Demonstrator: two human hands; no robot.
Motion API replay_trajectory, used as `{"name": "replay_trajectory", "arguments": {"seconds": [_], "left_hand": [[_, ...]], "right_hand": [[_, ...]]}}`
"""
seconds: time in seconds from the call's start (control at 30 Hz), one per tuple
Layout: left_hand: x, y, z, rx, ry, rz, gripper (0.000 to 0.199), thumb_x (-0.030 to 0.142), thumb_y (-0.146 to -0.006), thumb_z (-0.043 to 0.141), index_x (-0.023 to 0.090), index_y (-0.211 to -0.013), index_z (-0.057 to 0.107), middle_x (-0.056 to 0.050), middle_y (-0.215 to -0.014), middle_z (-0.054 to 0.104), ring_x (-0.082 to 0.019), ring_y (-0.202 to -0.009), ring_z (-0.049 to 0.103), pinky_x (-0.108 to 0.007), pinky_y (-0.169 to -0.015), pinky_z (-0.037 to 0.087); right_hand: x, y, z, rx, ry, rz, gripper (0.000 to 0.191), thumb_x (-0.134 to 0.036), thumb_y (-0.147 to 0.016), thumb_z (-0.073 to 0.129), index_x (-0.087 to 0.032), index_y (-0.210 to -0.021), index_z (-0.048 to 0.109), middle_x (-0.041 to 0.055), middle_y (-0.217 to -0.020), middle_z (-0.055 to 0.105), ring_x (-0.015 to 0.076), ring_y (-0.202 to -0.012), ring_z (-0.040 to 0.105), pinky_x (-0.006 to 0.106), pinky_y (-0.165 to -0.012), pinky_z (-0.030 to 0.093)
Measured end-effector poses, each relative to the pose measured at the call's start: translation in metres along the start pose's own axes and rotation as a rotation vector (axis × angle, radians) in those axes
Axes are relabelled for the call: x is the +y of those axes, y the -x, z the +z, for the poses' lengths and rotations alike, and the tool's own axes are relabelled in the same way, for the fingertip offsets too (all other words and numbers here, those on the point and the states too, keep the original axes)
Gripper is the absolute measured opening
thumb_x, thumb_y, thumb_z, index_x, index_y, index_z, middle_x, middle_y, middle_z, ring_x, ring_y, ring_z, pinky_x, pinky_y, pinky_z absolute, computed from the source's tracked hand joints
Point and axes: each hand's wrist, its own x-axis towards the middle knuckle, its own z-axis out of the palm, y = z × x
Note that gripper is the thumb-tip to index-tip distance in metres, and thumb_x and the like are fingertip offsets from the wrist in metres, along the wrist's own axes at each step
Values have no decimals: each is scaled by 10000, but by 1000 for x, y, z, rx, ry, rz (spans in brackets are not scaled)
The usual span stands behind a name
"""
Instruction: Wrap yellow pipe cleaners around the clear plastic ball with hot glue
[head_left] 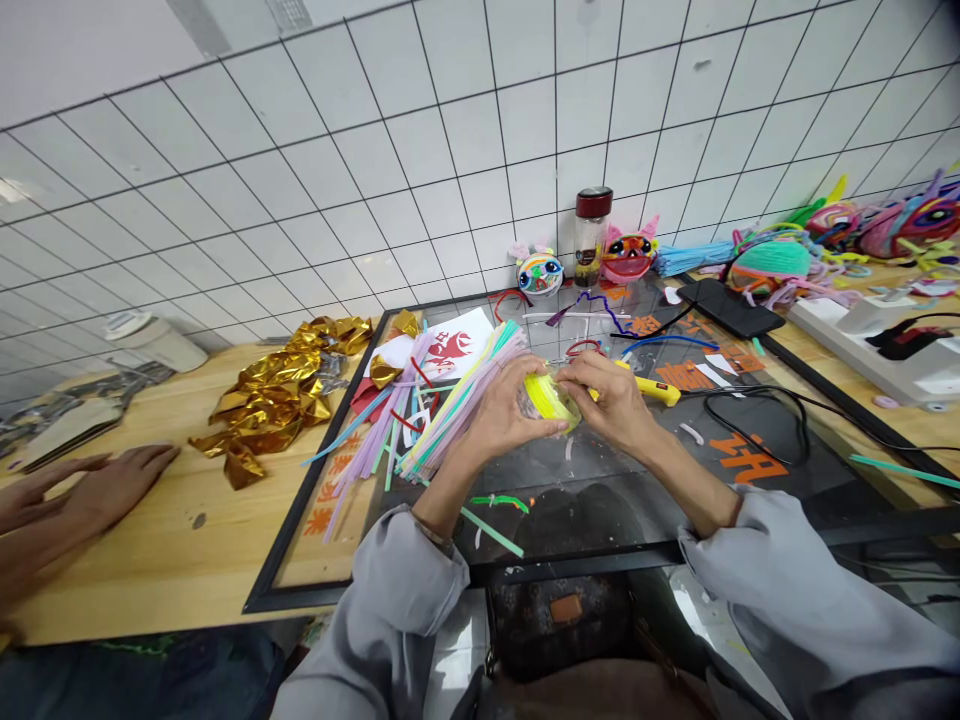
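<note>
The left hand (504, 408) is closed around a rounded yellow piece (549, 397); the right hand's (611, 402) fingers pinch at its edge (a yellow-handled tool (656, 389) lies just beside).

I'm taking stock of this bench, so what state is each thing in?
Clear, rounded piece with yellow filling: in left hand, right hand pinching at its edge
Glass jar with dark red lid: upright, closed
Black phone: lying flat, screen dark
Shiny gold foil: crumpled
Yellow corded tool: partly hidden; can't tell if on
White plastic power strip: black plug inserted
</note>
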Motion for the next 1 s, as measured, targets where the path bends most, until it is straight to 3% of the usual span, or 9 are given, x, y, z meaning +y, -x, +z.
{"name": "replay_trajectory", "arguments": {"seconds": [0.3, 0.5, 1.0], "left_hand": [[0, 0, 0, -4, -36, -47, 760, 399, -591, 880, 216, -1227, 506, -106, -1252, 619, -301, -1205, 596, -464, -1057, 466], [0, 0, 1, -6, -15, -10, 699, 376, -588, 881, 217, -1169, 526, -110, -1270, 619, -301, -1244, 582, -473, -1086, 443], [-4, 0, 1, 37, 55, -83, 650, 332, -592, 853, 193, -1145, 539, -119, -1257, 620, -285, -1212, 593, -471, -1091, 437]], "right_hand": [[-1, -1, -1, 3, -24, 20, 172, -175, -936, 526, -195, -898, 693, 43, -785, 606, 169, -728, 584, 291, -665, 439], [-3, -1, -1, 6, -36, 38, 179, -193, -939, 521, -203, -904, 696, 50, -786, 618, 187, -757, 594, 306, -681, 450], [-4, -1, -3, 0, -104, 58, 224, -320, -952, 562, -187, -1031, 724, 57, -827, 657, 173, -733, 613, 304, -658, 482]]}}
